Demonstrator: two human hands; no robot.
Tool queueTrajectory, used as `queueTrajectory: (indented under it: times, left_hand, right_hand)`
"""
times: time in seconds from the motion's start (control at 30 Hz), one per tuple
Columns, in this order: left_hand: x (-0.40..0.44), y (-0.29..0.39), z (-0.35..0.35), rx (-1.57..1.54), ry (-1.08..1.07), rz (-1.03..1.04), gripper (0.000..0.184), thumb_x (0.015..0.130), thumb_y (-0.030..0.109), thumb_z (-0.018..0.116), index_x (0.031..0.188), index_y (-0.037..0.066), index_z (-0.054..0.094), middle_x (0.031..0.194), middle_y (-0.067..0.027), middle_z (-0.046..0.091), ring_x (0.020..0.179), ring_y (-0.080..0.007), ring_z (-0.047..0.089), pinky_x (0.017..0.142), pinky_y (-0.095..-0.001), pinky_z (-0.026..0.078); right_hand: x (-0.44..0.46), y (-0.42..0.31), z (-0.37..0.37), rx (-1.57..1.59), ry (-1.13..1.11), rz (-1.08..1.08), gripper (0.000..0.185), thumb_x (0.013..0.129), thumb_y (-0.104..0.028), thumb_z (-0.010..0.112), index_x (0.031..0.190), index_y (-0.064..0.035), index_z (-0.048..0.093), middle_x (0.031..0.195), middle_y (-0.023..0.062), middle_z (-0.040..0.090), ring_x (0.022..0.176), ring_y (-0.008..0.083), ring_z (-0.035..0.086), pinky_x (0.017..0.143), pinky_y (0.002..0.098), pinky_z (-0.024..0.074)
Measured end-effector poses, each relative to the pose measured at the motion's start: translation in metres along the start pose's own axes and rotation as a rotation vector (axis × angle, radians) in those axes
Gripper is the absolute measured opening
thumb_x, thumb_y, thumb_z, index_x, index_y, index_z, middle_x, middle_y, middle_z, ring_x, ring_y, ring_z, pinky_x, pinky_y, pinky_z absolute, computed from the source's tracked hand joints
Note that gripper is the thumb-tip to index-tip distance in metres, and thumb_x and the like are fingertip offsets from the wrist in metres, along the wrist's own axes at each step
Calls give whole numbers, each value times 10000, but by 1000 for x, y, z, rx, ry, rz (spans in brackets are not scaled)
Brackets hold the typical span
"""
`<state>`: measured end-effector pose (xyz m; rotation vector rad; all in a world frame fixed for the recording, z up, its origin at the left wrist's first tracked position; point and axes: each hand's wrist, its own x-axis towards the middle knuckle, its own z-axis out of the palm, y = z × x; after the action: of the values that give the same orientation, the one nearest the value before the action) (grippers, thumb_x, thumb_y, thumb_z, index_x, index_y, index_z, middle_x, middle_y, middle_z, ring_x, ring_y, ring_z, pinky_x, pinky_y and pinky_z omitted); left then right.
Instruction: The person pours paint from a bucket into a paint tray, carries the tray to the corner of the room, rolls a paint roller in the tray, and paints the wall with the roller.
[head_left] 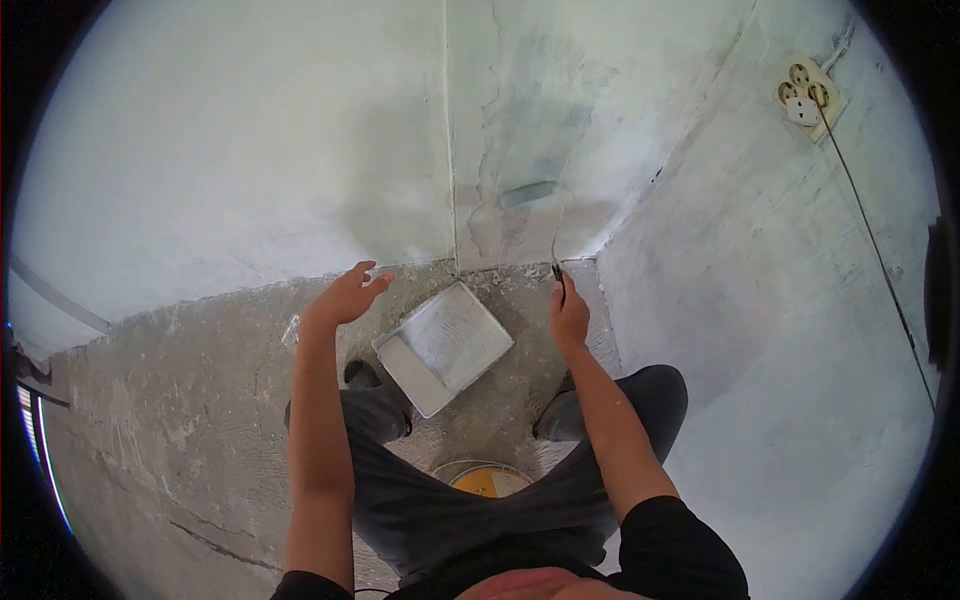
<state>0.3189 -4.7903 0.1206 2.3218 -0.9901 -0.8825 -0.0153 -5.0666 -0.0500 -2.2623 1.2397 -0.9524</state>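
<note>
My right hand (569,312) is wrapped round the dark handle of a paint roller (528,194). The roller head lies against the lower part of the wall (540,130), which shows damp-looking grey patches and a crack. To the left, my left hand (350,295) hangs in the air with its fingers apart, holding nothing. Between my hands a white paint tray (445,348) rests at a slant on the floor, with pale paint in its deep end and a smeared ramp.
Below the tray, a yellow-topped bucket (492,482) stands between my legs. A multi-socket outlet (808,100) with a plug and a hanging cable is on the right wall (760,300). A small clear scrap (291,331) lies on the concrete floor (200,400).
</note>
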Motion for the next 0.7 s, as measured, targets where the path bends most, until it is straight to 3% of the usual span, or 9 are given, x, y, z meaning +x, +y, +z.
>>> queueTrajectory:
  times: [0.1, 0.3, 0.37, 0.43, 0.57, 0.7]
  left_hand:
    - [-1, 2, -2, -26, -22, -29, 862, 997, 652, 547, 1582, 46, 367, 1532, -287, 483, 1411, -429, 493, 1145, -486, 414]
    - [2, -4, -2, -45, -13, -23, 864, 994, 651, 552, 1580, 43, 372, 1531, -288, 483, 1415, -425, 491, 1147, -486, 411]
    - [3, -9, -1, -54, -10, -28, 863, 994, 649, 555, 1581, 43, 372, 1531, -288, 483, 1414, -425, 492, 1147, -486, 411]
    - [7, -19, 0, -20, 15, -3, 840, 1014, 643, 530, 1581, 45, 367, 1485, -239, 551, 1344, -378, 560, 1045, -461, 501]
    - [-4, -21, -7, -8, 33, -41, 838, 1014, 641, 533, 1581, 46, 368, 1487, -237, 550, 1349, -379, 554, 1044, -458, 502]
    - [-7, -22, -13, -18, 41, -44, 832, 1016, 632, 538, 1583, 48, 367, 1485, -238, 553, 1361, -369, 545, 1063, -459, 489]
  right_hand:
    - [10, -23, 2, 113, 92, -92, 376, 1076, -302, 508, 1359, -70, 595, 986, 220, 730, 875, 424, 709, 765, 499, 541]
    - [36, -108, 9, 305, -5, -60, 374, 1102, -287, 462, 1364, -47, 578, 1048, 244, 715, 952, 444, 694, 795, 507, 528]
    - [29, -105, 19, 304, 10, -77, 383, 1104, -287, 457, 1379, -45, 572, 1064, 251, 713, 964, 451, 691, 811, 517, 527]
    - [22, -91, 34, 308, 29, -100, 393, 1105, -287, 453, 1393, -44, 566, 1079, 258, 711, 976, 459, 688, 828, 527, 526]
    - [-9, -31, 56, 72, -104, -12, 453, 1098, -308, 462, 1444, -25, 535, 1119, 269, 708, 994, 464, 684, 845, 543, 532]
    - [-24, -25, 49, 1, -222, 90, 479, 1094, -318, 463, 1461, -15, 520, 1101, 268, 715, 985, 465, 688, 839, 544, 536]
